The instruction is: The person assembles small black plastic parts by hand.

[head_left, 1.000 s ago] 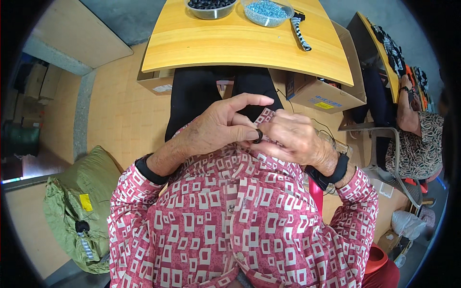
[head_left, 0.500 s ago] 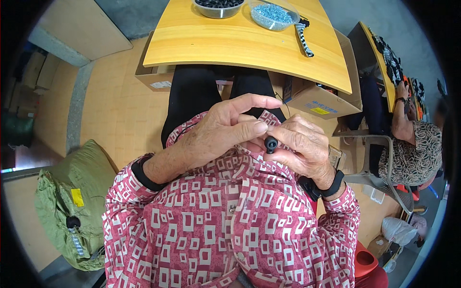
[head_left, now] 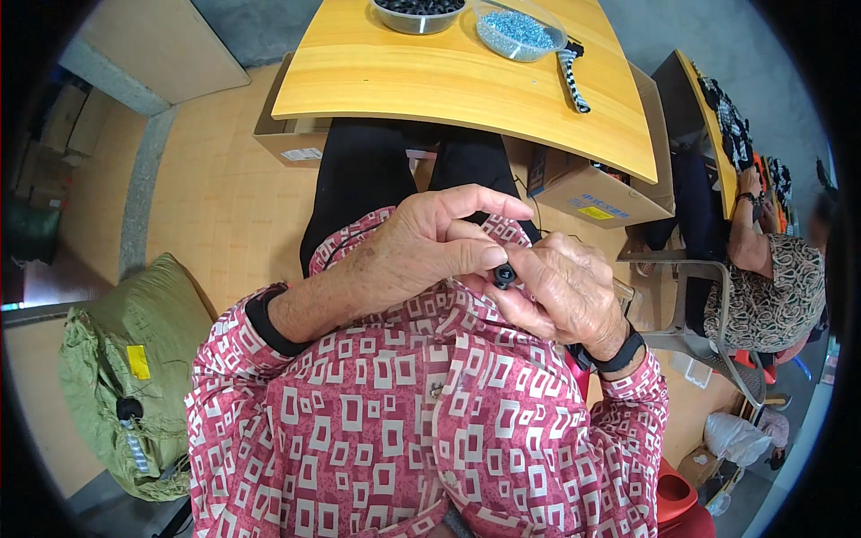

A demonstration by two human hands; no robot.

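The left hand [head_left: 408, 260] and right hand [head_left: 560, 291] met close to the chest, fingertips of both pinching a small black round part [head_left: 504, 274] held between them, the yellow tabletop [head_left: 404, 76] well beyond.

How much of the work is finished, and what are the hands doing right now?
Nothing finished shows. In hand: the left hand and right hand pinch one small black part between the fingertips, over the lap. Left: the bowl of black parts and the bowl of blue pieces on the table look full.
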